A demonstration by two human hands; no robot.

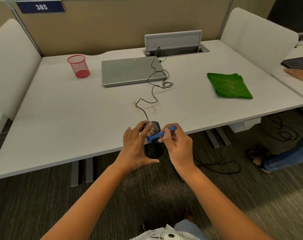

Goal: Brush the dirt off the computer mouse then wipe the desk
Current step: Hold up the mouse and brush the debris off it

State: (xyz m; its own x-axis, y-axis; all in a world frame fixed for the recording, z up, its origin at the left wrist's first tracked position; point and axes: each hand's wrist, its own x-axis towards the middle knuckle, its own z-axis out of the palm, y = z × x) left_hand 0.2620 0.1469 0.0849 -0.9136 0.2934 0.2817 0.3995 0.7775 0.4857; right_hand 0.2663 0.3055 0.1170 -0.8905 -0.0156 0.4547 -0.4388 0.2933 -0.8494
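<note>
The left hand [136, 146] cradles the black corded computer mouse [153, 141] just off the white bench's [60, 118] near edge — probably so crumbs fall clear. The right hand's [177, 144] grip pinches a small blue plastic brush [158, 135], its bristles against the mouse's dirt — the folded green cloth [229, 85] waits far right on the bench.

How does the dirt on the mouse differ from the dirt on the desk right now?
The dirt on the mouse sits in one dense clump on the black computer mouse, right by the blue brush; the dirt on the desk is thin and scattered in specks around the mouse cable. The mouse's patch is held up by the left hand; the desk's lies flat, untouched. Both look like the same brownish crumbs.
</note>
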